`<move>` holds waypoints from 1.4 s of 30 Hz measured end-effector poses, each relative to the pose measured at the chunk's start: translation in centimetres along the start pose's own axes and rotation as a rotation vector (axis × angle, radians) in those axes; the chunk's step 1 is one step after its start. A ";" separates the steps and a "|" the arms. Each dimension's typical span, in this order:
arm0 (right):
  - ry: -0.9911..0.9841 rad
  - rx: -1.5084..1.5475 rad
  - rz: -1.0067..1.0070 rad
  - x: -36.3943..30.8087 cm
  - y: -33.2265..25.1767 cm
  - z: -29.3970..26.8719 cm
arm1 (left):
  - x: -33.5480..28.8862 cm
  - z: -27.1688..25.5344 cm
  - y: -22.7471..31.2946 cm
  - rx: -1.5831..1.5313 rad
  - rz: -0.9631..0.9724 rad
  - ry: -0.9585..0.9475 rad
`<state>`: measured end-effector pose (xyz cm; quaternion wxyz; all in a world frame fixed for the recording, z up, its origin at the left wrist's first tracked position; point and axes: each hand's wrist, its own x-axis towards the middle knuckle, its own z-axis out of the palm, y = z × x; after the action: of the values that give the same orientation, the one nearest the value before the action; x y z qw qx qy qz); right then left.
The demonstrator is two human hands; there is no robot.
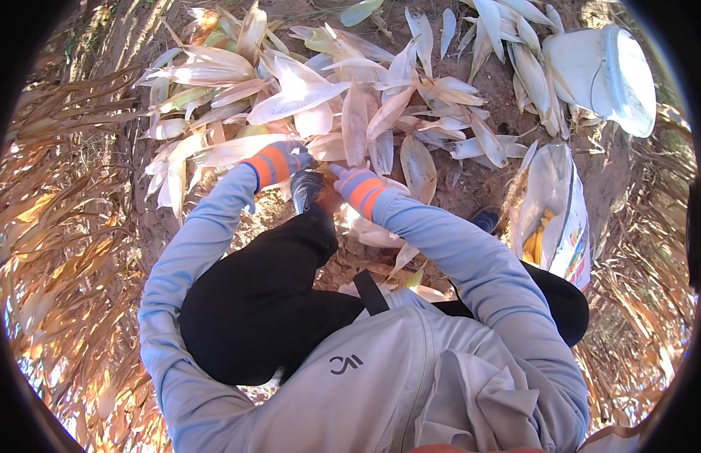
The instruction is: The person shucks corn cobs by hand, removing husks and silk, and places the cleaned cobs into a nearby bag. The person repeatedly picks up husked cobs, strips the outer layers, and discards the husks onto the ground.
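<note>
Close together in front of my bent legs are both hands, in grey gloves with orange stripes. My left hand [278, 163] is closed beside the pale corn husks [301, 94]; what its fingers hold is hidden. My right hand [358, 187] is closed too, its fingers pointing toward the left one. A reddish-brown tuft that looks like corn silk [329, 199] hangs just below the gap between them, next to my dark shoe [303, 189]. Whatever lies between the fingertips is too small and shaded to make out.
Dry husks spread across the soil beyond my hands. At the right, an open sack [573, 219] has yellow corn cobs [539, 240] in it. A white bucket [592, 72] lies tipped at the far right. Dry corn stalks [71, 219] line both sides.
</note>
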<state>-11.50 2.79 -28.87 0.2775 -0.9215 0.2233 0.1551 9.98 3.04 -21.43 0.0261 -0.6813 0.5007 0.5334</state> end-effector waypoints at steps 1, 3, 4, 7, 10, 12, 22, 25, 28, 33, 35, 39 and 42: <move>0.011 0.012 -0.020 0.4 -0.2 0.3 | 0.3 0.4 -1.0 -0.014 -0.002 0.011; -0.025 0.039 0.006 0.7 0.2 0.4 | 0.6 0.8 -1.8 -0.049 0.020 0.032; -0.042 0.052 0.026 0.7 0.7 0.3 | 0.5 0.7 -1.7 -0.059 0.022 0.042; 0.050 0.403 0.116 -0.5 2.6 -1.3 | 0.6 0.9 -1.8 -0.095 0.036 0.053; 0.058 1.146 0.124 -2.1 4.1 -7.5 | 1.0 1.2 -2.9 -0.169 0.012 0.009; 0.003 1.532 0.164 -3.5 6.2 -12.0 | 0.7 0.6 -1.7 -0.251 -0.041 -0.047; 0.314 0.873 0.486 1.9 14.1 -12.8 | 0.8 1.7 0.7 -0.309 -0.022 -0.049; 0.280 0.518 0.450 5.2 12.9 -9.2 | 0.4 2.0 1.8 -0.229 0.048 -0.076; 0.156 0.225 0.483 5.2 11.6 -7.5 | -0.1 2.1 3.0 -0.178 0.038 -0.149; 0.014 0.259 0.416 -0.2 10.6 -8.6 | 0.3 2.7 1.5 -0.232 0.035 -0.147; -0.050 0.487 0.289 -3.3 11.1 -8.3 | 0.1 3.1 1.1 -0.280 0.027 -0.087; -0.410 0.874 0.125 -9.4 10.2 -10.4 | 0.4 3.5 0.3 -0.270 0.031 -0.065; -0.619 0.627 0.072 -11.7 9.1 -10.7 | 0.2 3.1 1.4 -0.243 0.015 -0.111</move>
<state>-24.22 -6.45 -19.55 0.5917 -0.6945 0.1979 0.3582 6.80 4.00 -22.18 -0.0331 -0.6452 0.4352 0.6271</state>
